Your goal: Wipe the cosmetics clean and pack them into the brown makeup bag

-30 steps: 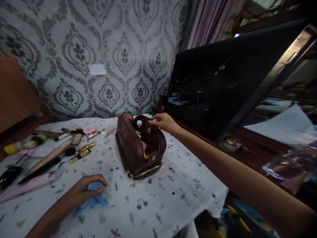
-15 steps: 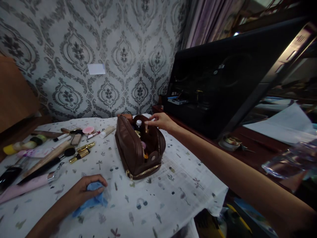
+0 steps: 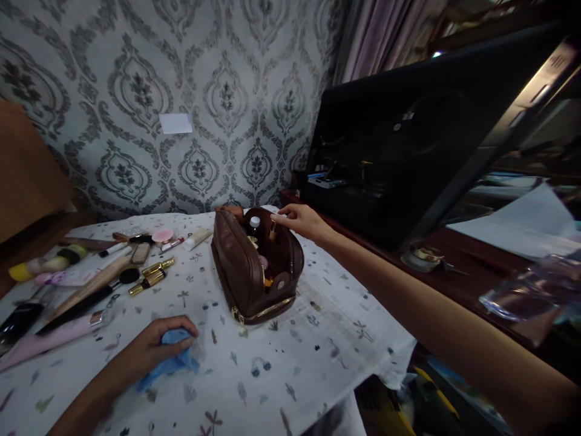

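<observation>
A bottle [image 3: 255, 223] already stands inside the open brown bag [image 3: 236, 263] mid-tabletop [image 3: 318, 363], and the right hand [image 3: 303, 220] pinches a small tube [image 3: 273, 230] at its far side — left hand [image 3: 154, 344] clasping a blue cloth [image 3: 176, 363] — while more makeup [image 3: 162, 235] lies outside, left.

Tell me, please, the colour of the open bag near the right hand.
The bag is dark brown; the head view shows it best.
</observation>
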### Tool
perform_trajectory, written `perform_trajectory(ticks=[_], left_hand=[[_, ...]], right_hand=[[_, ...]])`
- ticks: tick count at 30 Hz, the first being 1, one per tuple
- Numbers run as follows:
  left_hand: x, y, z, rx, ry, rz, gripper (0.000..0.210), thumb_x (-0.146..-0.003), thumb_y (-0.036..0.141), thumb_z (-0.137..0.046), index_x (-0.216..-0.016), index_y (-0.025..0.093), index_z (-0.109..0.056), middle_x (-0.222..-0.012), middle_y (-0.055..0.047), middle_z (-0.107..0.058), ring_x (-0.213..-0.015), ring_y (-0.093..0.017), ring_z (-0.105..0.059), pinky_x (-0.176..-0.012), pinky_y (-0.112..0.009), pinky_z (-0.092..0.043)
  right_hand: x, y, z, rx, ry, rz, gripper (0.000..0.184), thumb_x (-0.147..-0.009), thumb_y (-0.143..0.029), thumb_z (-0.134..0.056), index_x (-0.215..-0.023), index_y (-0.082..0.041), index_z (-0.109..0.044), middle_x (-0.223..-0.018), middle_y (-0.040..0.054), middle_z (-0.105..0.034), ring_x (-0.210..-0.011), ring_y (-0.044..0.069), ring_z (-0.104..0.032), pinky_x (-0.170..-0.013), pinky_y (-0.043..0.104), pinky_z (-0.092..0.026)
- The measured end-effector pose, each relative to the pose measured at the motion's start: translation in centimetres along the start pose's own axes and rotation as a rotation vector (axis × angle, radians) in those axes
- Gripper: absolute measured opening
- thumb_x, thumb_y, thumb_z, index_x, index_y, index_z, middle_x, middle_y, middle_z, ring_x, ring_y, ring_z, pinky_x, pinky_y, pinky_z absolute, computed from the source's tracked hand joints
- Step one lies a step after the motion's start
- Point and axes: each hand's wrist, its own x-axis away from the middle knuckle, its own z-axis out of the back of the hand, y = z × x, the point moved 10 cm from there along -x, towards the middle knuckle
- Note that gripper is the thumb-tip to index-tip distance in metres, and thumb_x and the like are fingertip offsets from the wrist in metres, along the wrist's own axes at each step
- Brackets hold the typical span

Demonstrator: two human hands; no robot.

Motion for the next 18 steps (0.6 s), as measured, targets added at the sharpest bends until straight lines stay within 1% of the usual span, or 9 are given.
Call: perform_trajectory(ticks=[2, 4, 5, 6, 8, 11, 12, 15, 18], left_hand=[[0.1, -0.1, 0.1, -0.003, -0.001, 0.003, 0.042, -0.084, 0.061, -0.060, -0.096, 0.022, -0.069, -0.092, -0.003, -0.065, -0.086, -0.021, -0.060, -0.078, -0.027, -0.048], [0.1, -0.3, 0.2, -0.020, -0.003, 0.007, 0.041, -0.084, 0.060, -0.060, -0.097, 0.022, -0.069, -0.095, -0.004, -0.065, -0.088, -0.022, -0.060, -0.079, -0.028, -0.048], [0.0, -0.3, 0.3, -0.032, -0.002, 0.009, 0.041, -0.084, 0.060, -0.061, -0.096, 0.022, -0.069, -0.096, -0.004, -0.066, -0.090, -0.022, -0.060, -0.080, -0.028, -0.048], [0.0, -0.4, 0.4, -0.044, 0.001, 0.011, 0.040, -0.084, 0.060, -0.061, -0.096, 0.023, -0.070, -0.098, -0.004, -0.067, -0.092, -0.023, -0.060, -0.082, -0.029, -0.048], [0.0, -0.3, 0.5, -0.056, 0.010, 0.009, 0.040, -0.084, 0.060, -0.061, -0.095, 0.022, -0.070, -0.098, -0.004, -0.068, -0.094, -0.024, -0.061, -0.085, -0.029, -0.049], [-0.1, 0.0, 0.6, -0.034, 0.017, 0.002, 0.040, -0.084, 0.058, -0.061, -0.095, 0.022, -0.070, -0.096, -0.005, -0.069, -0.092, -0.024, -0.062, -0.085, -0.030, -0.050], [-0.1, 0.2, 0.6, -0.024, 0.014, -0.005, 0.040, -0.084, 0.058, -0.061, -0.096, 0.021, -0.071, -0.096, -0.005, -0.070, -0.091, -0.024, -0.062, -0.084, -0.030, -0.050], [-0.2, 0.9, 0.6, 0.005, 0.012, -0.027, 0.040, -0.083, 0.057, -0.062, -0.095, 0.020, -0.072, -0.096, -0.005, -0.073, -0.093, -0.025, -0.064, -0.087, -0.032, -0.051], [-0.3, 1.4, 0.9, 0.024, 0.034, -0.052, 0.039, -0.081, 0.055, -0.064, -0.093, 0.018, -0.072, -0.095, -0.005, -0.074, -0.094, -0.025, -0.064, -0.089, -0.032, -0.051]], right_hand=[[1.3, -1.6, 1.4, 0.026, 0.129, 0.094, 0.029, -0.087, -0.039, -0.068, -0.099, -0.013, -0.072, -0.079, 0.0034, -0.066, -0.071, 0.014, -0.059, -0.065, 0.024, -0.045], [3.9, -4.2, 2.6, 0.013, 0.266, 0.255, 0.017, -0.089, -0.031, -0.064, -0.093, -0.015, -0.071, -0.088, 0.0053, -0.067, -0.077, 0.015, -0.060, -0.071, 0.027, -0.047], [5.5, -5.8, 2.5, -0.011, 0.286, 0.358, 0.013, -0.091, -0.027, -0.061, -0.089, -0.017, -0.069, -0.091, 0.0057, -0.066, -0.080, 0.016, -0.060, -0.074, 0.027, -0.048], [7.3, -7.3, 2.2, -0.035, 0.286, 0.461, 0.016, -0.094, -0.024, -0.057, -0.084, -0.018, -0.067, -0.090, 0.0057, -0.065, -0.082, 0.016, -0.060, -0.076, 0.028, -0.048], [11.2, -10.6, 0.1, -0.058, 0.197, 0.691, 0.022, -0.098, -0.025, -0.053, -0.079, -0.020, -0.063, -0.088, 0.0063, -0.064, -0.085, 0.017, -0.060, -0.077, 0.029, -0.049], [17.3, -14.4, -4.9, 0.008, 0.013, 1.027, 0.029, -0.101, -0.026, -0.049, -0.073, -0.021, -0.059, -0.084, 0.0059, -0.066, -0.080, 0.017, -0.058, -0.070, 0.029, -0.047], [18.8, -15.1, -6.7, 0.031, -0.037, 1.098, 0.031, -0.101, -0.027, -0.050, -0.072, -0.021, -0.059, -0.082, 0.0048, -0.066, -0.077, 0.017, -0.056, -0.067, 0.029, -0.045], [21.1, -15.7, -11.2, 0.023, -0.112, 1.139, 0.030, -0.101, -0.033, -0.049, -0.076, -0.021, -0.061, -0.083, 0.0040, -0.065, -0.076, 0.016, -0.055, -0.059, 0.029, -0.042], [20.7, -15.5, -15.2, -0.041, -0.198, 1.024, 0.019, -0.099, -0.032, -0.054, -0.090, -0.018, -0.065, -0.093, 0.0056, -0.065, -0.086, 0.018, -0.058, -0.059, 0.028, -0.041]])
